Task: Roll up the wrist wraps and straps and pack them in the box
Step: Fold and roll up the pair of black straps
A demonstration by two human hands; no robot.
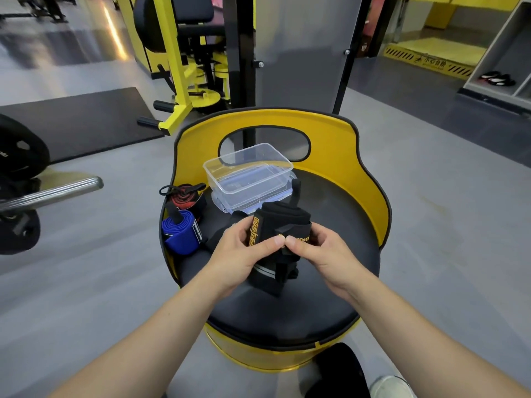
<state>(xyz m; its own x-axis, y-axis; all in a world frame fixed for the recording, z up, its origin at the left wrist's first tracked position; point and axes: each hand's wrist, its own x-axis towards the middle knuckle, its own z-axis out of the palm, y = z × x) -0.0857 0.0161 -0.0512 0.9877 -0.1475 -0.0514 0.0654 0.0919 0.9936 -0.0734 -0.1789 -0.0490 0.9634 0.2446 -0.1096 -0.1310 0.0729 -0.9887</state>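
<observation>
Both hands hold a black wrist wrap (275, 225) above the black seat surface (330, 282), just in front of the clear plastic box (247, 173). The left hand (244, 254) grips the rolled portion, fingers curled around it. The right hand (319, 251) pinches the wrap's loose end, thumb tips nearly touching. A blue rolled wrap (181, 231) and a red-black wrap (186, 196) lie left of the box.

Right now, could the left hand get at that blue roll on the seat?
Probably yes: the blue roll lies uncovered just beside the left hand, but that hand grips the black wrap and must let go first.
</observation>
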